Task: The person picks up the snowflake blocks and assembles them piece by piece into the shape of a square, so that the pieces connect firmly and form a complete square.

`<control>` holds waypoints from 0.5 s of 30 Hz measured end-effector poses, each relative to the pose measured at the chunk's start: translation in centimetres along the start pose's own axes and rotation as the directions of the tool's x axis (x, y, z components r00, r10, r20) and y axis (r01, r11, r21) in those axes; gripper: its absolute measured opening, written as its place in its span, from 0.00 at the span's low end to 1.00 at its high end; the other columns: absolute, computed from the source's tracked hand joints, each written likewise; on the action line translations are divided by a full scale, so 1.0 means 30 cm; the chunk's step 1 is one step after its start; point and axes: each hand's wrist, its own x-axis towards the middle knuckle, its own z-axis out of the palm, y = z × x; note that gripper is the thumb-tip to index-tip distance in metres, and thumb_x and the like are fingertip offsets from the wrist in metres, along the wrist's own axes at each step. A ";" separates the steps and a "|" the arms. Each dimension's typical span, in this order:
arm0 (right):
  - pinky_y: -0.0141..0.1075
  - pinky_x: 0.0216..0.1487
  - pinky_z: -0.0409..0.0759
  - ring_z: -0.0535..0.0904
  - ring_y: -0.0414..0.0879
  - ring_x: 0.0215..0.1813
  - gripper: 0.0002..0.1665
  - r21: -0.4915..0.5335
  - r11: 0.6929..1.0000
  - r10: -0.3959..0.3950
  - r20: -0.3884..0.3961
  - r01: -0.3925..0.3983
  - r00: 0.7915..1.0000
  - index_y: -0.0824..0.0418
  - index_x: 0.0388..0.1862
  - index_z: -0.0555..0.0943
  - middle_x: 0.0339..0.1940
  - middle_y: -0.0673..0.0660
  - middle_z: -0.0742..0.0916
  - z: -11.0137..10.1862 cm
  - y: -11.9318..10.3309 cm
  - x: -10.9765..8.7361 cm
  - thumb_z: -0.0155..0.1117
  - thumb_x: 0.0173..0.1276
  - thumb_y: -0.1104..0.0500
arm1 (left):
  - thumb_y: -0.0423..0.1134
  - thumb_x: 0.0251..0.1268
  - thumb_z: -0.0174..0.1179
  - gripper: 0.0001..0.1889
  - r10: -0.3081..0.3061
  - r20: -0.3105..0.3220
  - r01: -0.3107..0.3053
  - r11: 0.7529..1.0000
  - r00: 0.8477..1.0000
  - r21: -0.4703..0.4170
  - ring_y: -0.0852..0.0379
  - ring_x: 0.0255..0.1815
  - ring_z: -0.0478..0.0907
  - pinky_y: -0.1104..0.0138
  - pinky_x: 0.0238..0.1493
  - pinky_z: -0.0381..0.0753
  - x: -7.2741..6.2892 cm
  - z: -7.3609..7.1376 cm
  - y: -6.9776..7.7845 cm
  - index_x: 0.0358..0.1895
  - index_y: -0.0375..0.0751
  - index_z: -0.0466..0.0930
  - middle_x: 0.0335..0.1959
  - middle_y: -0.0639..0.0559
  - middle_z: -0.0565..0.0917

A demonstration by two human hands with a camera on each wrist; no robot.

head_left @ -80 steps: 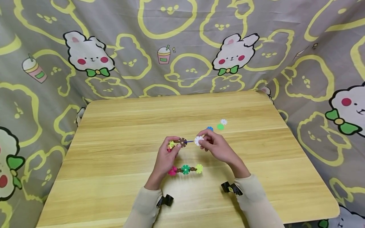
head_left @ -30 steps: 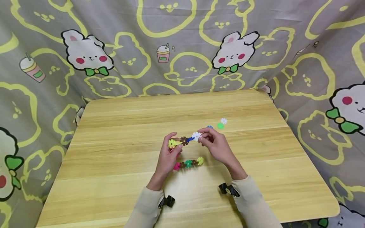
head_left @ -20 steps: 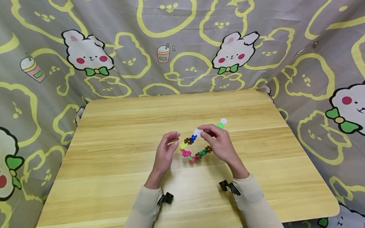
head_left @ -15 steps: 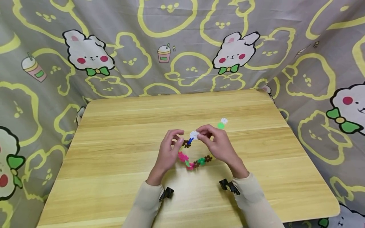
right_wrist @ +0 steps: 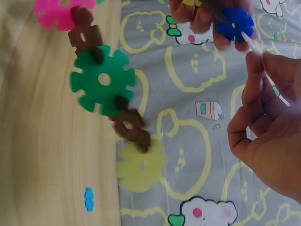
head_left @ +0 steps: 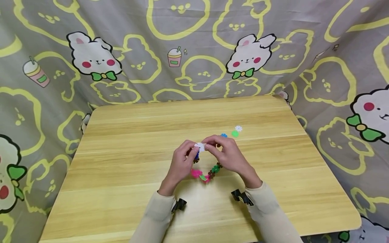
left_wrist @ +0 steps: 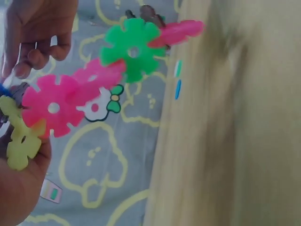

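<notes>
A chain of notched plastic snowflake discs hangs between my hands above the table. At its top is a white disc [head_left: 199, 147], slotted to a blue disc [right_wrist: 235, 24]. My right hand [head_left: 226, 153] pinches the white disc between thumb and finger. My left hand [head_left: 182, 160] grips the chain around the blue disc, hiding part of it. Below the hands curve a pink disc [left_wrist: 53, 107], a green disc [right_wrist: 103, 79] joined to brown ones, and a yellow end disc [right_wrist: 141, 165] in the right wrist view. Another yellow disc [left_wrist: 21, 141] shows near my left fingers.
Loose discs lie on the wooden table [head_left: 127, 135] beyond my right hand: a light blue disc [head_left: 224, 135], a bright green disc [head_left: 235, 133] and a white one [head_left: 238, 128]. A printed curtain [head_left: 194, 44] stands around the table's back and sides.
My left hand has let go of the chain nearer its yellow disc and taken hold beside the blue one. The white disc has moved left, and the chain's lower part has swung into a loop.
</notes>
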 end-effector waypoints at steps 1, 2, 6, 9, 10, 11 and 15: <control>0.35 0.40 0.77 0.77 0.38 0.34 0.09 0.001 1.000 0.021 -0.006 -0.021 1.000 0.57 0.46 0.84 0.33 0.49 0.87 -0.008 0.008 0.002 0.62 0.69 0.58 | 0.36 0.74 0.51 0.09 -0.019 -0.031 0.018 0.999 0.999 -0.028 0.63 0.28 0.70 0.73 0.28 0.72 -0.003 -0.001 -0.003 0.39 0.37 0.80 0.33 0.48 0.78; 0.35 0.41 0.78 0.78 0.39 0.34 0.10 0.002 0.999 0.051 -0.015 -0.051 0.999 0.58 0.47 0.83 0.34 0.51 0.87 -0.020 0.020 0.005 0.62 0.70 0.58 | 0.35 0.74 0.50 0.09 -0.052 -0.061 0.048 0.997 0.997 -0.062 0.63 0.28 0.70 0.72 0.28 0.72 -0.006 -0.003 -0.006 0.39 0.36 0.79 0.32 0.47 0.77; 0.36 0.41 0.79 0.79 0.45 0.38 0.13 -0.004 0.970 0.243 -0.071 -0.244 0.967 0.59 0.51 0.81 0.37 0.55 0.85 -0.088 0.119 0.010 0.61 0.70 0.57 | 0.37 0.77 0.46 0.12 -0.223 -0.165 0.188 0.961 0.961 -0.205 0.62 0.27 0.70 0.72 0.29 0.73 -0.018 -0.022 -0.015 0.41 0.32 0.76 0.28 0.50 0.72; 0.37 0.41 0.76 0.78 0.48 0.42 0.14 -0.047 0.918 0.388 -0.101 -0.394 0.916 0.58 0.53 0.81 0.40 0.56 0.84 -0.129 0.230 0.010 0.59 0.72 0.56 | 0.40 0.77 0.45 0.14 -0.326 -0.213 0.255 0.918 0.921 -0.303 0.63 0.27 0.72 0.73 0.29 0.75 -0.021 -0.036 -0.021 0.42 0.30 0.75 0.29 0.52 0.73; 0.38 0.41 0.76 0.78 0.49 0.44 0.15 -0.065 0.897 0.430 -0.097 -0.437 0.897 0.58 0.54 0.80 0.41 0.56 0.84 -0.138 0.267 0.009 0.58 0.72 0.56 | 0.41 0.78 0.45 0.15 -0.349 -0.223 0.264 0.904 0.910 -0.335 0.63 0.27 0.72 0.73 0.29 0.75 -0.020 -0.039 -0.024 0.43 0.29 0.74 0.30 0.52 0.74; 0.39 0.41 0.75 0.78 0.51 0.45 0.16 -0.087 0.877 0.465 -0.086 -0.472 0.881 0.58 0.55 0.80 0.42 0.57 0.83 -0.142 0.303 0.009 0.57 0.72 0.56 | 0.42 0.78 0.45 0.16 -0.367 -0.231 0.268 0.890 0.901 -0.369 0.63 0.27 0.73 0.73 0.29 0.76 -0.020 -0.042 -0.027 0.43 0.29 0.74 0.31 0.51 0.76; 0.46 0.47 0.76 0.78 0.56 0.50 0.20 -0.216 0.828 0.535 0.029 -0.517 0.844 0.60 0.61 0.77 0.47 0.61 0.82 -0.126 0.414 0.015 0.55 0.72 0.58 | 0.44 0.77 0.46 0.17 -0.417 -0.239 0.279 0.847 0.877 -0.453 0.63 0.27 0.73 0.74 0.29 0.76 -0.019 -0.043 -0.037 0.44 0.30 0.74 0.35 0.49 0.78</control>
